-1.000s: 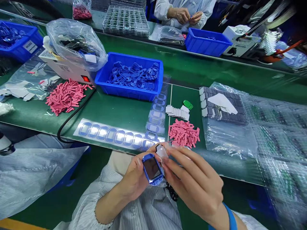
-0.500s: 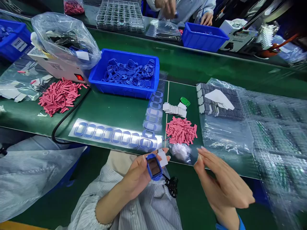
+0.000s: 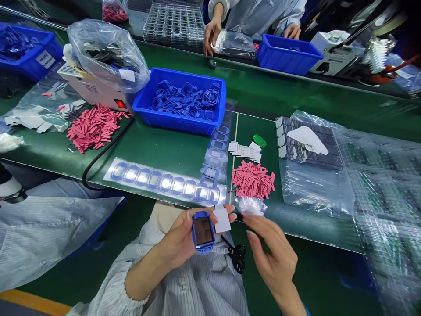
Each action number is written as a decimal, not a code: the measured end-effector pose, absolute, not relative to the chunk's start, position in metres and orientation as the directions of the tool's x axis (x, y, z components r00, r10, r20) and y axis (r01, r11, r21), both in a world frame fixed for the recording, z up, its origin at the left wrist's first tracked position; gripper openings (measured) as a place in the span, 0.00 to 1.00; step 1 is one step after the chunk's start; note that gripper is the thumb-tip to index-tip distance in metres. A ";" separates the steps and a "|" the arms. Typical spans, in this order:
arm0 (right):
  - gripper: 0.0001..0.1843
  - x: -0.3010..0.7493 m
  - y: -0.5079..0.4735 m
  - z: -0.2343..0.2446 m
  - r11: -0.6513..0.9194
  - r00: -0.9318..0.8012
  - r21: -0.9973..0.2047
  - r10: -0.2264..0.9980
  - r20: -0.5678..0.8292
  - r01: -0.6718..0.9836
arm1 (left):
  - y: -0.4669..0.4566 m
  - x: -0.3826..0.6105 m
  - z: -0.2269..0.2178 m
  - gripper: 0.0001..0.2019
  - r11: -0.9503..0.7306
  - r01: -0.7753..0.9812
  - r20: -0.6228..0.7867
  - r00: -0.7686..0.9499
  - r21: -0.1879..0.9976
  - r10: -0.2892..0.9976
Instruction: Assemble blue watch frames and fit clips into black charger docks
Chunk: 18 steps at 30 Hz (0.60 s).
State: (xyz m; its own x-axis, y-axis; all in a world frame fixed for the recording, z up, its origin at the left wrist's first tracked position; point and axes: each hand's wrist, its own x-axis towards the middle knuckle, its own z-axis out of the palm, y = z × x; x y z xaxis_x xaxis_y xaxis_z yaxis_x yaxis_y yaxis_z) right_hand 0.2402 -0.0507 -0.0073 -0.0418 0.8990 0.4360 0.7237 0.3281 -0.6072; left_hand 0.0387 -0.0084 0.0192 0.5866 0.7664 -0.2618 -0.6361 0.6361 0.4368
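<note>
My left hand (image 3: pixel 179 239) grips a small blue-framed device with a dark screen (image 3: pixel 202 231), and a white square tab (image 3: pixel 222 219) sticks out beside its fingers. My right hand (image 3: pixel 271 252) hovers just right of it, fingers loosely spread and holding nothing. A crumpled clear film (image 3: pixel 251 205) lies on the bench edge just above that hand. Behind it sit a pile of pink strips (image 3: pixel 252 181) and a row of white tabs (image 3: pixel 244 151).
A blue bin of blue frames (image 3: pixel 180 101), a backing sheet with blue rings (image 3: pixel 164 182), a second pink pile (image 3: pixel 94 127), a bagged box (image 3: pixel 105 57) and bagged dark parts (image 3: pixel 307 147) lie on the green bench (image 3: pixel 158 151). Another person's hand (image 3: pixel 210 35) reaches onto the far side.
My right hand left the device, swung out to the right, then came back close with nothing in it. The white tab now shows beside the device. The person opposite reached a hand forward.
</note>
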 end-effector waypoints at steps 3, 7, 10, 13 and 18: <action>0.11 0.208 -0.044 0.013 0.079 0.068 -0.987 0.994 0.089 0.138 | -0.010 0.032 0.019 0.21 0.573 -0.643 -0.203 0.557 0.508 0.805; 0.18 0.170 -0.029 0.024 -0.282 -0.226 -0.884 0.952 -0.208 -0.373 | -0.009 0.017 0.018 0.20 0.518 -0.656 -0.114 0.555 0.549 0.824; 0.20 0.151 -0.021 0.027 -0.457 -0.386 -0.770 0.874 -0.296 -0.445 | -0.010 0.004 0.018 0.20 0.479 -0.648 -0.069 0.551 0.591 0.831; 0.23 0.138 -0.018 0.029 -0.546 -0.517 -0.723 0.801 -0.302 -0.424 | -0.012 -0.011 0.021 0.22 0.437 -0.621 -0.070 0.524 0.651 0.849; 0.24 0.096 -0.005 0.013 -0.489 -0.572 -0.699 0.808 -0.138 -0.522 | -0.023 -0.066 0.031 0.18 0.274 -0.714 -0.058 0.312 0.645 0.948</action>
